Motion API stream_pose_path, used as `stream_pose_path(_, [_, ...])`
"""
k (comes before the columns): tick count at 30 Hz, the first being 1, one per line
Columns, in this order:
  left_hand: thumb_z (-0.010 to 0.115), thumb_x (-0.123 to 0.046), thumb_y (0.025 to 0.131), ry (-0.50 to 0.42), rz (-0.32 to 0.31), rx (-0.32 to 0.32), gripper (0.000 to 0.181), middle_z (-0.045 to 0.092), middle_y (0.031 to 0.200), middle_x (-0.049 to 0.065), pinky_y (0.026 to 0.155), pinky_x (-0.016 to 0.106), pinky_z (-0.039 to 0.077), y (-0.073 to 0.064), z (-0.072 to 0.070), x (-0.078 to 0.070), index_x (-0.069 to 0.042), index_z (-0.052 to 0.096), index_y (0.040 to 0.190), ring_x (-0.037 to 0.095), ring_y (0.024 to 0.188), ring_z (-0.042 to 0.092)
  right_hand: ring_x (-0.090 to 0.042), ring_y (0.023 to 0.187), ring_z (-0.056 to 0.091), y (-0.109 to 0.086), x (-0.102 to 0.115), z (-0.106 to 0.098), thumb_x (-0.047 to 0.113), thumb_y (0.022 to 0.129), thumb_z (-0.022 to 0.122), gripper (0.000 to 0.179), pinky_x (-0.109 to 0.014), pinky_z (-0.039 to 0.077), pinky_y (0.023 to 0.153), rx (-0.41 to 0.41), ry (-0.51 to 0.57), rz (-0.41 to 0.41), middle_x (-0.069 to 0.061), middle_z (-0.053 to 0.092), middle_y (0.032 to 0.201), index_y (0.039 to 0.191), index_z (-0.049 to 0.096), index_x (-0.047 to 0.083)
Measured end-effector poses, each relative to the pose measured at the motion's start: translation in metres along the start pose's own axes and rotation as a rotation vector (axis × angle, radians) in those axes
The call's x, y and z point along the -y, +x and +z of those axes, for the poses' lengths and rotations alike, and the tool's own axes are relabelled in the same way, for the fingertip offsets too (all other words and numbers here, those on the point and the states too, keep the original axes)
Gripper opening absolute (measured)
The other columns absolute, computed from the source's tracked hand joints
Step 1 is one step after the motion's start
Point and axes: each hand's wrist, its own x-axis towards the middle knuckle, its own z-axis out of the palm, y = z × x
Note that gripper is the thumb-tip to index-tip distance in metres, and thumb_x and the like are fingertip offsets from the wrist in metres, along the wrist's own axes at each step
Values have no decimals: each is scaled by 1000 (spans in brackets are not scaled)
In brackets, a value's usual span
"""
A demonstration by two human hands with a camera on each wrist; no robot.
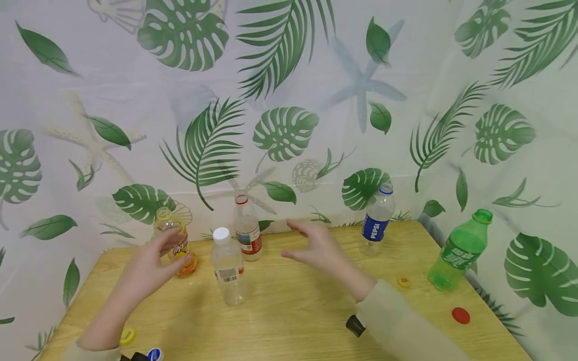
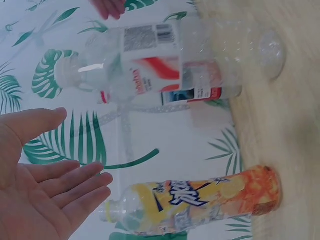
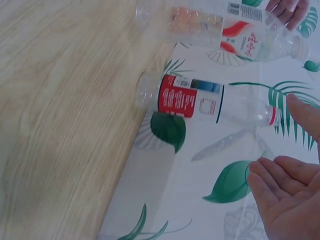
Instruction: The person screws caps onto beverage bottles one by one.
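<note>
White-capped bottle (image 1: pixel 228 273) upright on the table (image 1: pixel 280 316), between the hands! Left hand (image 1: pixel 146 265), empty, thumb spread from fingers, near the yellow-labelled bottle (image 2: pixel 200 197); right hand (image 1: pixel 318 248), empty, spread likewise. Red-ringed bottle (image 1: pixel 247 233) just behind; Pepsi (image 1: pixel 376 223) and green bottle (image 1: pixel 460 253) stand far right.

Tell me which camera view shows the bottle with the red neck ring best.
Right wrist view: the bottle with the red neck ring shows large, nothing in front. The head view shows it smaller; in the left wrist view, the white-capped bottle mostly hides it.
</note>
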Motion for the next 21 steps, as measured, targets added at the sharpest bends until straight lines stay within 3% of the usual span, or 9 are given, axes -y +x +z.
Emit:
stream_pose_path(11, [75, -19, 99, 99, 1, -158, 67, 59, 147, 33, 109, 70, 48, 7, -28, 0, 8, 46, 153, 58, 134, 55, -43, 133, 63, -10, -30, -14, 23, 91, 86, 69, -53, 53, 113, -14, -33, 78, -22, 64, 147, 148, 57, -2])
stream_pose_path(16, [75, -24, 100, 65, -53, -222, 68, 53, 152, 33, 111, 71, 45, 14, -35, 3, 7, 45, 153, 58, 139, 50, -46, 133, 62, -16, -41, -24, 24, 93, 84, 68, -56, 53, 111, -11, -53, 119, -23, 63, 148, 149, 57, -1])
stream_pose_path(21, [72, -28, 102, 13, -111, -240, 77, 45, 160, 32, 114, 72, 41, 20, -40, 9, 6, 35, 160, 59, 144, 43, -46, 130, 64, -23, -49, -34, 26, 92, 85, 66, -55, 55, 108, -31, -99, 142, -23, 64, 147, 147, 59, -2])
